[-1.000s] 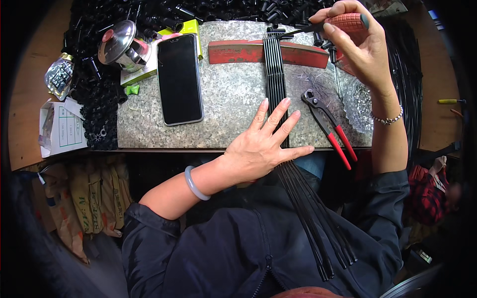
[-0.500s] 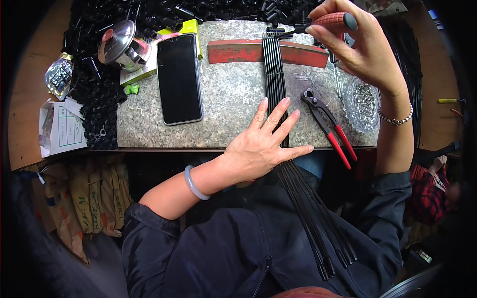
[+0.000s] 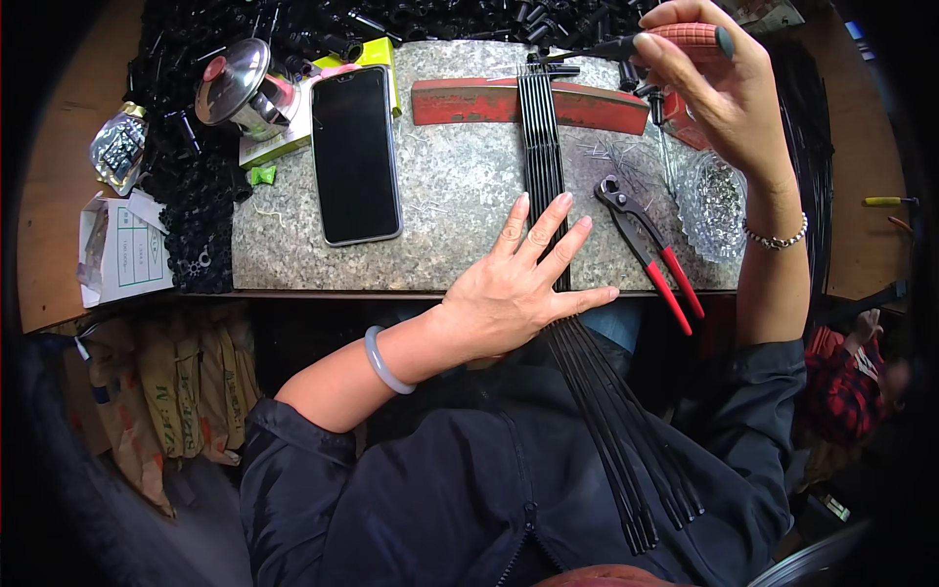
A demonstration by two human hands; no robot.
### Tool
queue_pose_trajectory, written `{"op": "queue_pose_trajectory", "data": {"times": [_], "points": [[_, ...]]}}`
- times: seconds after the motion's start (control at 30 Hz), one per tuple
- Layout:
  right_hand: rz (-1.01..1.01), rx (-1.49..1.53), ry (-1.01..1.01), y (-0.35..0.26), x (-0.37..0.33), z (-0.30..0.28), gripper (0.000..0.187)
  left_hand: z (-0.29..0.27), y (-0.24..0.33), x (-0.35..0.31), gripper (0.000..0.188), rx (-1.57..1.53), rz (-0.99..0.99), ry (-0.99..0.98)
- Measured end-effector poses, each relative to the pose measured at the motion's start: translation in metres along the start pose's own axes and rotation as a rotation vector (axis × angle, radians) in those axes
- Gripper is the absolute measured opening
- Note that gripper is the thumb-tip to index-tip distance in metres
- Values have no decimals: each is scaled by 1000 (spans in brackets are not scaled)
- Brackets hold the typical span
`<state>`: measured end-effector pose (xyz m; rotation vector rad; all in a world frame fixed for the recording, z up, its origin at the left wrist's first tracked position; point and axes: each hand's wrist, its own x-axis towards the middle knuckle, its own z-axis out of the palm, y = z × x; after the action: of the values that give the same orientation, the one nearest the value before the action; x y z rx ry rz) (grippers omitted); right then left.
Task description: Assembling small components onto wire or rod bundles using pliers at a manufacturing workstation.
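Observation:
A flat bundle of thin black rods (image 3: 540, 147) runs from the stone slab over its front edge, fanning out across my lap. My left hand (image 3: 514, 279) lies open on the rods, palm down with its fingers spread. At the upper right, my right hand (image 3: 719, 88) is closed around a red-handled tool (image 3: 690, 39) resembling a screwdriver. Its dark shaft points left toward the rods' far ends, but its tip is hard to make out. Under the rods' far part lies a worn red bar (image 3: 460, 103). Pincers with red grips (image 3: 648, 245) rest right of the rods.
Left on the slab (image 3: 264, 235) are a black phone (image 3: 354, 157), a green box (image 3: 379, 54) and a lidded metal pot (image 3: 235, 83). A clear dish of small metal pieces (image 3: 714, 201) sits right. Black parts (image 3: 196, 230) pile up behind and left. Another person (image 3: 849, 391) is at far right.
My right hand has moved slightly right with the red-handled tool, drawing its shaft away from the rods' far ends. My left hand and the rods stay in place.

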<state>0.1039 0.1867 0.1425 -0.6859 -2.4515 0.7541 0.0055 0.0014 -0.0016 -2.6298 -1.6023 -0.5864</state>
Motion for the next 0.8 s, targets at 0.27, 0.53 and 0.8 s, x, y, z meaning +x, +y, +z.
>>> {"op": "queue_pose_trajectory", "data": {"times": [0.27,0.53,0.8], "points": [[30,63,32,-6,2,10,15,1,0,-1,46,16,-6,-3],[-411,543,24,52,27,36,16,0,1,2,46,19,11,8],[-136,-81,-33,-19,6,13,16,0,0,0,47,19,7,-6]]}}
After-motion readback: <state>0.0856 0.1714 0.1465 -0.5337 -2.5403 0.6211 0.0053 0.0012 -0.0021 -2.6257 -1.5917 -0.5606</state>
